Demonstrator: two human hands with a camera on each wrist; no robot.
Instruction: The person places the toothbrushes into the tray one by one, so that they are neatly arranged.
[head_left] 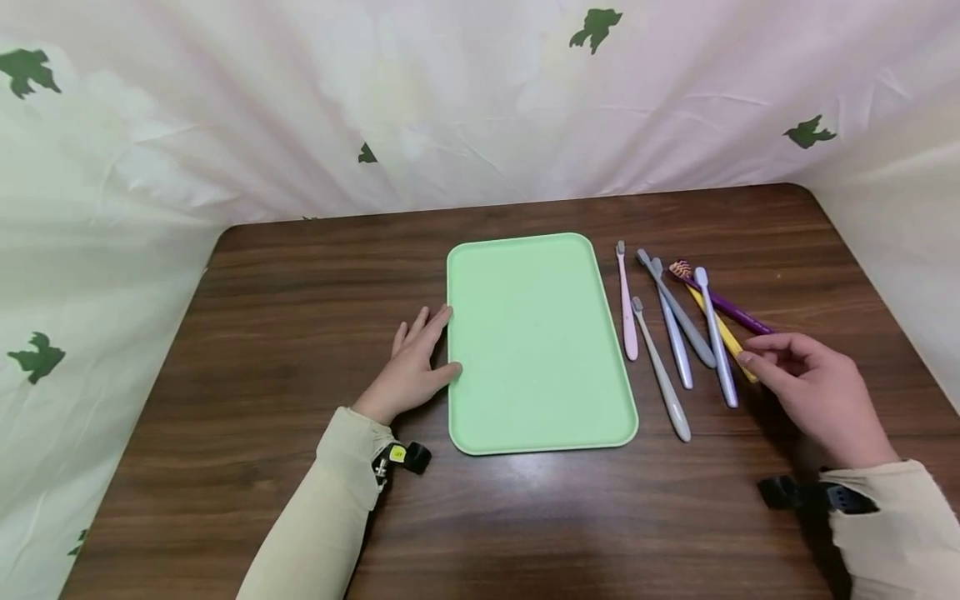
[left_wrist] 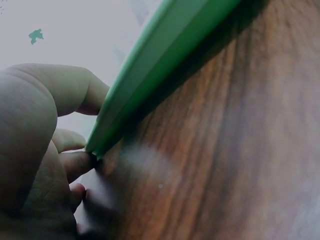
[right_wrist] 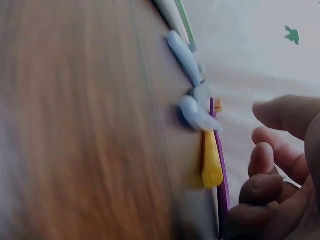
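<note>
My left hand (head_left: 408, 371) rests at the left edge of a light green tray (head_left: 540, 342), its fingers extended and thumb on the rim. In the left wrist view, the fingertips touch the tray's side (left_wrist: 145, 75). My right hand (head_left: 825, 392) hovers by the handle ends of a yellow toothbrush (head_left: 732, 340) and a purple toothbrush (head_left: 735, 312). Its fingers are loosely bent, and the right wrist view shows the thumb apart from them with nothing pinched. A lavender toothbrush (head_left: 716, 333) lies across the yellow one.
Between the tray and my right hand lie a pink toothbrush (head_left: 627, 317), a pale grey toothbrush (head_left: 662, 375), a slate-grey toothbrush (head_left: 686, 321) and a light blue toothbrush (head_left: 675, 342). The last two cross. A white curtain (head_left: 450, 100) with green leaf-like shapes hangs behind the brown wooden table (head_left: 315, 308).
</note>
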